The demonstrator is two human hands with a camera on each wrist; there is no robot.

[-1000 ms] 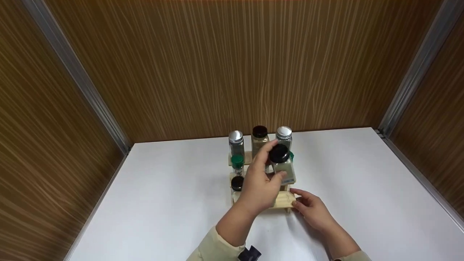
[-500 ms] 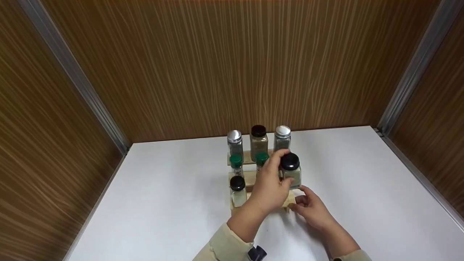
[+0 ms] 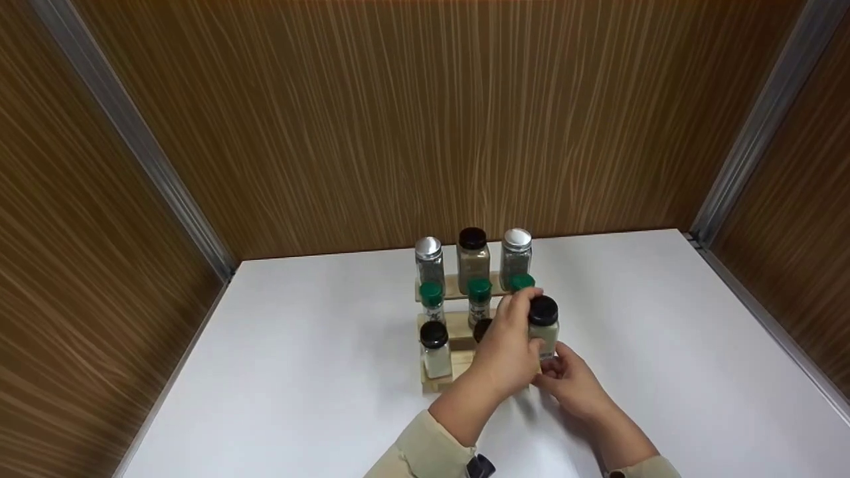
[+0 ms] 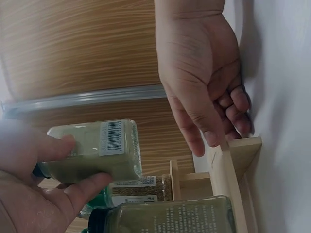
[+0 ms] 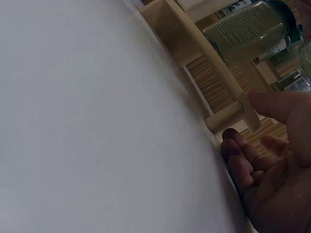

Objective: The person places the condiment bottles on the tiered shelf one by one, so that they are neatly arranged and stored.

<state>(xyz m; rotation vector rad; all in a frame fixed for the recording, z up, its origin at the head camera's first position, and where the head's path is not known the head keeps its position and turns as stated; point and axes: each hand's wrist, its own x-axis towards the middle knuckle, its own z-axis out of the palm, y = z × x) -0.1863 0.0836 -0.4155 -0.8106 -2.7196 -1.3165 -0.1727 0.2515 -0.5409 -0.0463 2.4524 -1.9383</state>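
My left hand (image 3: 508, 352) grips a black-capped square glass spice jar (image 3: 544, 332) of pale green powder. In the left wrist view, the held jar (image 4: 87, 150) shows a barcode; its base is above the stepped wooden spice rack (image 3: 459, 325). Thumb and fingers press its sides. My right hand (image 3: 579, 386) holds the rack's front right corner. In the right wrist view, the thumb of that hand (image 5: 286, 179) touches the rack end and its lower fingers curl beside it near the tabletop. Another black-capped jar (image 4: 170, 218) stands in the front tier's middle, mostly behind my left hand in the head view.
A black-capped jar (image 3: 436, 358) stands at the front tier's left. Green-capped bottles (image 3: 479, 302) line the middle tier. Along the top tier stand two silver-capped jars (image 3: 430, 265) and a dark-capped jar (image 3: 473, 262). Wood-grain panels (image 3: 425, 119) surround the white table (image 3: 319, 372).
My left hand has carried the jar right and down towards the rack's front right end, uncovering jars behind it. The right hand has stayed at the rack's corner.
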